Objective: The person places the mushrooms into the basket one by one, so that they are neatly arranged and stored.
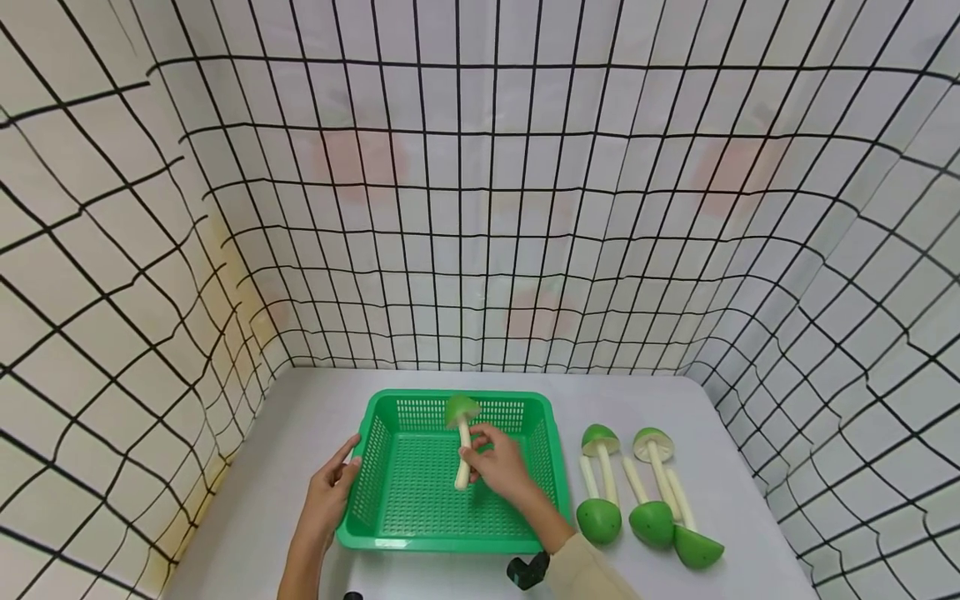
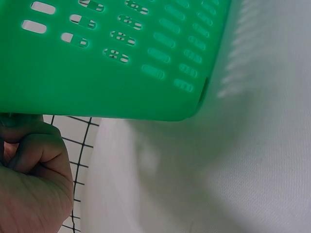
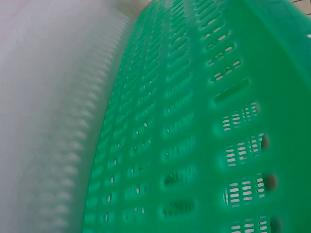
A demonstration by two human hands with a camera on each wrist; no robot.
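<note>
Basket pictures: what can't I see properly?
Head view: parts of the basket and held mushroom, behind the right hand.
Head view: a black thing, cut off by the bottom edge.
Head view: red shapes, too blurred to name.
Left wrist view: part of the left hand, cut off by the left edge.
Right wrist view: brown bits, mostly behind the basket.
</note>
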